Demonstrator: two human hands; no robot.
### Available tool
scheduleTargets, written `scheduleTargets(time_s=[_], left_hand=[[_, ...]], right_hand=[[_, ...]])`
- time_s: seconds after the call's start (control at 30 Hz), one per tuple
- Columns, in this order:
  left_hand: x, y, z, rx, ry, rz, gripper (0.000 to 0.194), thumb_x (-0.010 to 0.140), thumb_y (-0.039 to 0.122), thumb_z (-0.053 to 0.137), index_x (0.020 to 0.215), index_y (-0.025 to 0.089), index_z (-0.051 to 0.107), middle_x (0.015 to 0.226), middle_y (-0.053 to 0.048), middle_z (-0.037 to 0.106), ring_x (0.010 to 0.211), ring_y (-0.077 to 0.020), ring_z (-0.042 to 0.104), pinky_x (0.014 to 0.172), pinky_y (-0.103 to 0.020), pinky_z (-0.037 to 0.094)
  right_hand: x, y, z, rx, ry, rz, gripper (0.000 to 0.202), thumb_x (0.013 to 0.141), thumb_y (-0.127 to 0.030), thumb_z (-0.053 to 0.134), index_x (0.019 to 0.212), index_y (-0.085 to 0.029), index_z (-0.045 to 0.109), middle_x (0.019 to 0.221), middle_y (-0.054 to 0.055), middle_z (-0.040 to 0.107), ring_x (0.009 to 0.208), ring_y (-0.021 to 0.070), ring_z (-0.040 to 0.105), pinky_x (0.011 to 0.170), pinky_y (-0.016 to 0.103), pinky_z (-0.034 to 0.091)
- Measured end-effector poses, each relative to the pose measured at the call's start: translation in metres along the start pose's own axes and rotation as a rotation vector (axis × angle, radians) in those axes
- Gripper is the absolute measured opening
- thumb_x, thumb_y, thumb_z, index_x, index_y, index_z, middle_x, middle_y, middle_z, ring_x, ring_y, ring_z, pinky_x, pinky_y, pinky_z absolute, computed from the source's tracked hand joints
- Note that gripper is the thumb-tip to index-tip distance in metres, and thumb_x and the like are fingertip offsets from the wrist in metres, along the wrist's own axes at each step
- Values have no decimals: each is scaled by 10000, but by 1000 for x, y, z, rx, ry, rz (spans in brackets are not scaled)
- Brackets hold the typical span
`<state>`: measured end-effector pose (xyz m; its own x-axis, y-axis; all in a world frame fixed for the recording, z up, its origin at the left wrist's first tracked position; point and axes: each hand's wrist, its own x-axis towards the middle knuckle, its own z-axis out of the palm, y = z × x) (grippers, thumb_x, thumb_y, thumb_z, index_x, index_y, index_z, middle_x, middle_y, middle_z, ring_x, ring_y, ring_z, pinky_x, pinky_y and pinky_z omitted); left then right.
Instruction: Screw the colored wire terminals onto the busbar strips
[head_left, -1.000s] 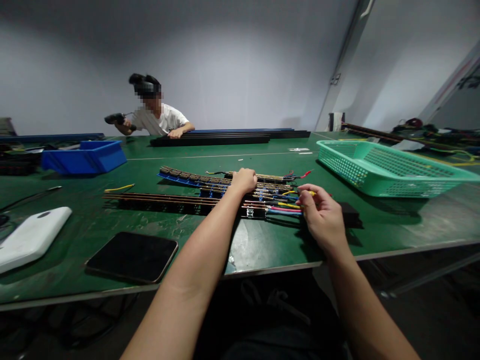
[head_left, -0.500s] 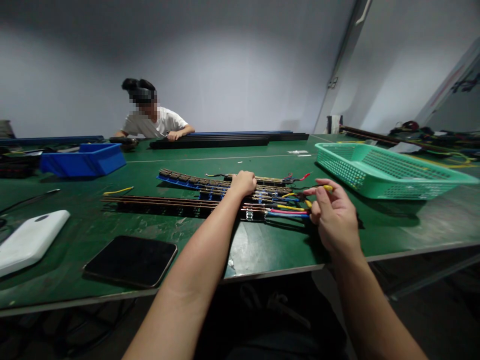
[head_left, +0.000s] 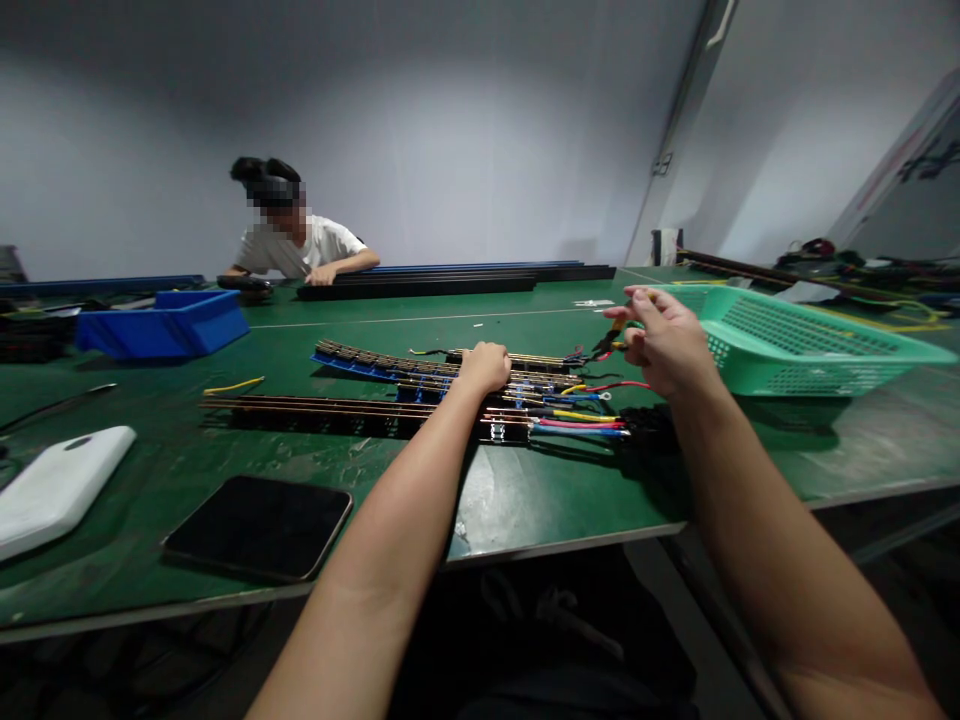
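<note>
My left hand (head_left: 486,370) is closed over the middle of several long strips (head_left: 375,365) with copper-coloured rods and blue parts, lying on the green table. My right hand (head_left: 664,340) grips yellow-handled pliers (head_left: 611,337), raised above the strips' right end, in front of the green basket. The jaws of the pliers point down and left, close to the tip of the rear strip. Below them, red, yellow and blue wires (head_left: 581,425) come out of the strips' right ends, one with a ring terminal (head_left: 604,397). A dark object (head_left: 649,430) lies beside the wire ends.
A green basket (head_left: 795,375) stands at the right, a blue bin (head_left: 165,328) at the left. A black phone (head_left: 259,525) and a white device (head_left: 67,490) lie front left. Across the table (head_left: 360,510), a person (head_left: 322,248) leans behind long black bars (head_left: 420,287).
My right hand has moved up and away from the table edge with the pliers, uncovering the red wire and ring terminal. My left hand stays on the strips.
</note>
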<state>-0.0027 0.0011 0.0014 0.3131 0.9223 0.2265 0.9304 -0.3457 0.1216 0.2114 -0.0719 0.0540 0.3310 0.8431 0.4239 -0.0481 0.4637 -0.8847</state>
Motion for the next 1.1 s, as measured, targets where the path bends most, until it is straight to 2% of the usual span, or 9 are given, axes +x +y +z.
scheduleTargets(time_s=[0.17, 0.27, 0.33, 0.43, 0.53, 0.63, 0.83, 1.0, 1.1], left_hand=[[2, -1, 3, -2, 3, 5, 402, 969, 239, 358, 1087, 172, 737, 1184, -140, 724, 1148, -297, 629, 980, -477, 482], [3, -1, 3, -2, 3, 10, 412, 967, 237, 350, 1074, 166, 741, 1180, -149, 722, 1144, -304, 629, 974, -484, 482], [3, -1, 3, -2, 2, 10, 413, 966, 237, 348, 1068, 166, 742, 1177, -148, 724, 1140, -304, 630, 972, -484, 483], [2, -1, 2, -3, 1, 10, 409, 963, 239, 352, 1069, 170, 741, 1173, -144, 726, 1134, -303, 633, 971, -485, 483], [2, 0, 2, -5, 6, 13, 410, 962, 247, 355, 1077, 174, 742, 1175, -143, 726, 1136, -303, 634, 974, -487, 481], [2, 0, 2, -4, 16, 15, 407, 961, 251, 359, 1069, 178, 744, 1169, -138, 730, 1130, -300, 637, 969, -482, 486], [2, 0, 2, -1, 5, 3, 398, 957, 249, 370, 1074, 187, 746, 1173, -133, 732, 1133, -293, 637, 976, -472, 482], [2, 1, 0, 0, 5, 4, 391, 953, 240, 372, 1051, 187, 747, 1161, -128, 736, 1119, -296, 644, 964, -470, 488], [2, 0, 1, -1, 7, 6, 394, 952, 238, 370, 1050, 194, 749, 1156, -124, 739, 1118, -291, 643, 962, -466, 491]], right_hand=[[8, 21, -4, -53, -49, 92, 387, 770, -518, 743, 933, -237, 532, 781, -3, 723, 329, 21, 261, 323, 174, 181], [9, 31, -6, -236, -148, 60, 435, 776, -614, 676, 934, -231, 544, 757, 3, 712, 335, 32, 269, 334, 191, 205], [7, 38, -6, -381, -216, 15, 452, 792, -647, 626, 911, -213, 586, 645, -9, 665, 343, 52, 291, 351, 210, 223], [0, 46, -1, -502, -317, -42, 378, 746, -564, 712, 797, -190, 682, 499, -29, 570, 392, 89, 379, 413, 235, 264], [-10, 51, 4, -589, -426, -79, 220, 662, -409, 807, 666, -205, 725, 476, -24, 573, 445, 115, 442, 476, 257, 280], [-16, 52, 7, -619, -461, -87, 152, 653, -353, 809, 641, -226, 728, 464, -28, 567, 454, 130, 445, 503, 272, 289], [-19, 52, 12, -452, -307, -15, 276, 737, -455, 755, 718, -227, 600, 535, -46, 521, 486, 120, 418, 478, 249, 293], [-12, 51, 9, -184, -108, 147, 475, 826, -715, 544, 795, -274, 369, 523, -114, 395, 347, 80, 277, 377, 216, 256], [-6, 47, 4, -55, 17, 177, 528, 858, -764, 443, 780, -273, 263, 538, -129, 319, 325, 65, 230, 374, 208, 264]])
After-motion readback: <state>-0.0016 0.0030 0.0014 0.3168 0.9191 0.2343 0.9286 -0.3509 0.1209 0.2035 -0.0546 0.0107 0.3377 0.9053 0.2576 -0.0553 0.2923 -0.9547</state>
